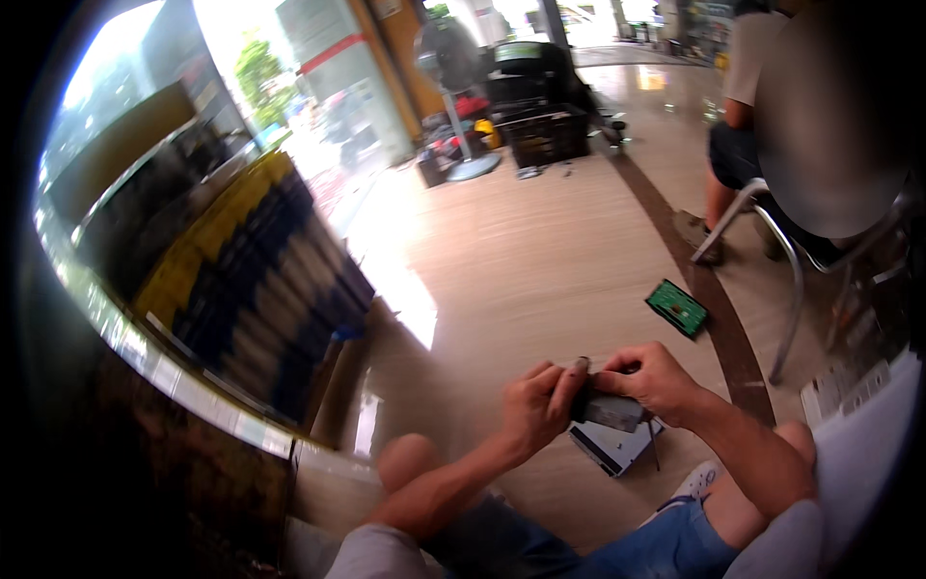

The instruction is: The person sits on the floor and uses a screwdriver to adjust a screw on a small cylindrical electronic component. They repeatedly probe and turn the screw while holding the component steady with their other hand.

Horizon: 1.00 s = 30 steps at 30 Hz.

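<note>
My left hand (542, 403) and my right hand (658, 378) meet in front of my knees, both closed round a small flat grey metal part (614, 413). A dark piece sits between the fingertips, too small to name. From below the right hand a thin dark rod (656, 450) points down; what it belongs to is hidden. Under the hands lies a silver box-shaped device (615, 450) with a dark edge, partly covered by them. Farther off to the right, a green circuit board (678, 308) with a dark border rests on the floor.
A glass cabinet (241, 280) with yellow and blue packages stands at left. Beyond the tiled floor are a standing fan (449, 58) and a black crate (542, 135). At right a person (738, 145) sits on a metal-legged chair (793, 289). My shoe (696, 480) is near the device.
</note>
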Each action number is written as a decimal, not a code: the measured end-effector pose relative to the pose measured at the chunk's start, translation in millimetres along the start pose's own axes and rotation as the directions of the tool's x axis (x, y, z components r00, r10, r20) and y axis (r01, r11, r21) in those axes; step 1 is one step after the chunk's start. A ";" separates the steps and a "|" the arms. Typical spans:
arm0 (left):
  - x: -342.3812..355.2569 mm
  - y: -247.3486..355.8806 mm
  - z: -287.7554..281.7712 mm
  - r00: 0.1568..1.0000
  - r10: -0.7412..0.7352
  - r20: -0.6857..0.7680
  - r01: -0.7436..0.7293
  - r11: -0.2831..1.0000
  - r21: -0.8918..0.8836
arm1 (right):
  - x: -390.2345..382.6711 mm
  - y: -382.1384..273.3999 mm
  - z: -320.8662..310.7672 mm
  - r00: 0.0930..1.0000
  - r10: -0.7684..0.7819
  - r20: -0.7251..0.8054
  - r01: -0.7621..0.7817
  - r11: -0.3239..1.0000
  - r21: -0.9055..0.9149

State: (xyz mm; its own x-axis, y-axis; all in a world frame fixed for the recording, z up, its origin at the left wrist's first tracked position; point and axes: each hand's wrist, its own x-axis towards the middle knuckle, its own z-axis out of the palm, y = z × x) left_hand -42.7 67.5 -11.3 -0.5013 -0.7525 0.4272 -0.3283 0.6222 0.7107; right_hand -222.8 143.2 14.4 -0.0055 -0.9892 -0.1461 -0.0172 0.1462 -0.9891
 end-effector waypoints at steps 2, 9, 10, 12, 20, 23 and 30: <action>-0.6 -1.3 2.2 0.999 0.040 -0.024 -0.042 0.995 -0.095 | 1.7 2.1 -0.3 0.998 0.039 -0.057 -0.036 0.998 0.043; -4.8 -0.2 -2.9 0.997 0.051 -0.051 -0.057 0.992 -0.114 | 5.8 8.1 4.5 0.997 -0.078 -0.003 0.078 0.997 0.022; -3.7 -0.7 -3.0 0.996 0.063 -0.060 -0.069 0.991 -0.116 | 6.1 8.1 4.6 0.999 -0.053 -0.014 0.053 0.998 0.036; -2.1 -2.8 -4.5 0.996 0.068 -0.062 -0.074 0.993 -0.093 | 6.9 7.6 6.6 0.999 -0.021 -0.024 0.022 0.998 0.055; 5.4 -7.9 2.4 0.968 0.247 -0.052 -0.239 0.962 0.134 | 10.2 -3.2 0.6 0.993 -0.114 -0.039 0.108 0.986 -0.124; 4.0 -16.6 3.2 0.997 0.048 -0.063 -0.057 0.987 -0.148 | 19.3 1.9 4.5 0.996 -0.065 -0.053 0.057 0.989 -0.137; 0.9 -16.5 17.5 0.988 -0.154 0.010 0.143 0.882 -0.449 | 5.7 -15.7 3.2 0.996 0.039 -0.083 -0.048 0.993 -0.108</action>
State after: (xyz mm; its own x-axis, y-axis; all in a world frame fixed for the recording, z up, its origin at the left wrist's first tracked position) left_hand -51.8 60.3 -32.4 -0.4530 -0.8372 0.3065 -0.0016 0.3446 0.9388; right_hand -219.4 135.2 29.1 -0.0895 -0.9791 -0.1826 -0.1246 0.1929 -0.9733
